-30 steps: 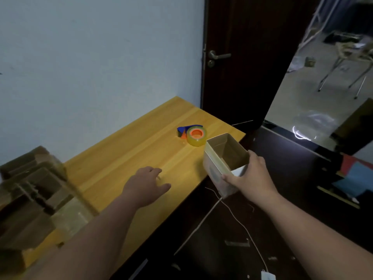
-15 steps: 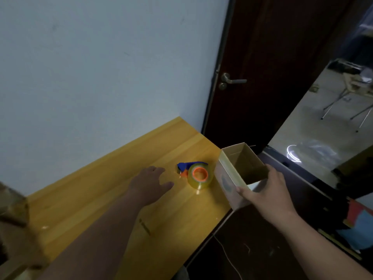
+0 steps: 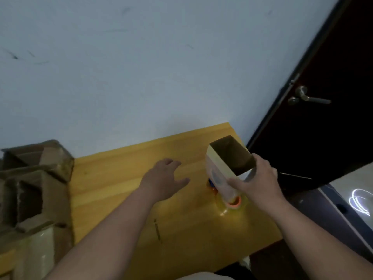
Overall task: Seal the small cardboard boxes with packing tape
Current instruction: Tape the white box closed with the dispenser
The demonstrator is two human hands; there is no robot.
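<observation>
A: Where is the small box (image 3: 226, 168) now?

B: In the air, over the right end of the wooden table (image 3: 121, 188), tilted. Its open top faces up and toward the wall, the inside is dark. The right hand (image 3: 260, 184) grips it at the near corner: thumb on the left face, the other fingers wrapped around the right side. So this hand is clamped on the box.

A: And the tape?

B: The tape roll (image 3: 232, 205) lies on the table directly under the box, partly hidden by it. It is yellowish-clear w/ an orange core. A small blue bit shows at the box's left edge, I cannot tell what part it is. Whether the box bottom touches the roll, I cannot tell either.

A: Left hand?

B: The left hand (image 3: 163, 180) is stretched out over the table, left of the box, palm down, fingers spread & relaxed. It holds nothing. The two hands are apart, w/ a strip of bare wood between them.

A: Other things around?

B: A stack of cardboard boxes (image 3: 34, 190) stands at the left end of the table, approx. against the pale wall (image 3: 141, 67). At the right there is a dark door (image 3: 327, 118) w/ a metal handle (image 3: 308, 99).
</observation>
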